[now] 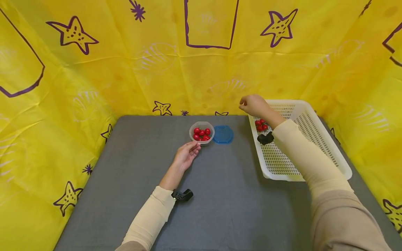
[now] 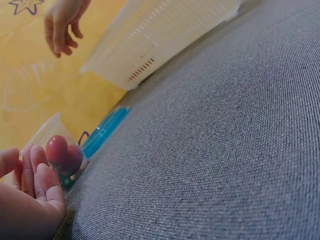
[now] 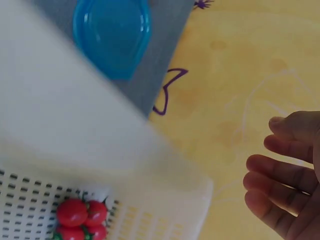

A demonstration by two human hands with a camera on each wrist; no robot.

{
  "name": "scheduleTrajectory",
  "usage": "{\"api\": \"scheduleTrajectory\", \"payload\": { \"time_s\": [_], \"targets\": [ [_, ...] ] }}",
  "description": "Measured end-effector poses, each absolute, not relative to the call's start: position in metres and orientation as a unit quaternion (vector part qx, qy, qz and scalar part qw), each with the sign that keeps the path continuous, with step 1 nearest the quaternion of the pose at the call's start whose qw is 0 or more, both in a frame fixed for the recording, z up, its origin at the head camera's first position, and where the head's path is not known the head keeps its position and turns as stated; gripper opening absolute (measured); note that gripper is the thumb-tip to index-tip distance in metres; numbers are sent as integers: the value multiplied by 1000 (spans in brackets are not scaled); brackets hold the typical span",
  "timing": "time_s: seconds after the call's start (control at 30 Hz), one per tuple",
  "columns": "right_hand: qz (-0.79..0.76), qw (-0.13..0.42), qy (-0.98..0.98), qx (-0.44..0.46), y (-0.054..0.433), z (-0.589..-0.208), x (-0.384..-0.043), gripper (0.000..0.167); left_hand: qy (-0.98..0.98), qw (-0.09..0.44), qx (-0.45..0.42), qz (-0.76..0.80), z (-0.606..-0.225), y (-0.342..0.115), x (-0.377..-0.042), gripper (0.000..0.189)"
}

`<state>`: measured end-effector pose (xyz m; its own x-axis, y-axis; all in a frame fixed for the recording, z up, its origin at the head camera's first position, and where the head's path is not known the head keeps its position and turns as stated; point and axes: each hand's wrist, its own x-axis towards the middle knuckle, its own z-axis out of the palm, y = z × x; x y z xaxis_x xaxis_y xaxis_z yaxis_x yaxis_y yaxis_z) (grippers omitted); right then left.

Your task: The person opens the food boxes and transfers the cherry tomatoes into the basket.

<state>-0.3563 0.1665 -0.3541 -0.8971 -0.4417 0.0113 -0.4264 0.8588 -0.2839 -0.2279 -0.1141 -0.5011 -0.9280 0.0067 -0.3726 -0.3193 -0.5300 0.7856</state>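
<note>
A small clear plastic container (image 1: 202, 142) holds several cherry tomatoes (image 1: 202, 132) at the back middle of the table. My left hand (image 1: 186, 156) is at its near side, fingertips at the wall, fingers loosely bent; the left wrist view shows the palm beside the tomatoes (image 2: 57, 149). Over the back left corner of a white perforated basket (image 1: 279, 170) hovers my right hand (image 1: 255, 105). Its fingers (image 3: 272, 167) are relaxed and apart, with nothing between them in the right wrist view. Inside the basket, below that hand, lie several more cherry tomatoes (image 3: 72, 212).
A blue lid (image 1: 223, 134) lies flat just right of the container. The grey table (image 1: 141, 157) is bounded by a yellow patterned cloth (image 1: 119, 80) at the back and sides. The basket's raised rim stands between the lid and the basket's tomatoes.
</note>
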Motion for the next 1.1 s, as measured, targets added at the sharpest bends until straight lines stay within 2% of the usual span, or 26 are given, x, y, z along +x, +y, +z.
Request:
{"api": "scheduleTrajectory", "payload": {
  "time_s": [0.13,0.43,0.7,1.1],
  "targets": [
    [-130,26,961,-242,154,-352,-357,31,470,89,-134,868,-501,-116,-225,6],
    [-131,27,952,-276,127,-356,-356,29,466,108,-186,858,-497,-114,-229,16],
    [-136,14,945,-297,107,-360,-356,29,461,114,-186,860,-493,-114,-227,12],
    [-135,34,937,-320,78,-375,-353,30,473,104,-195,853,-495,-113,-226,10]
  ]
}}
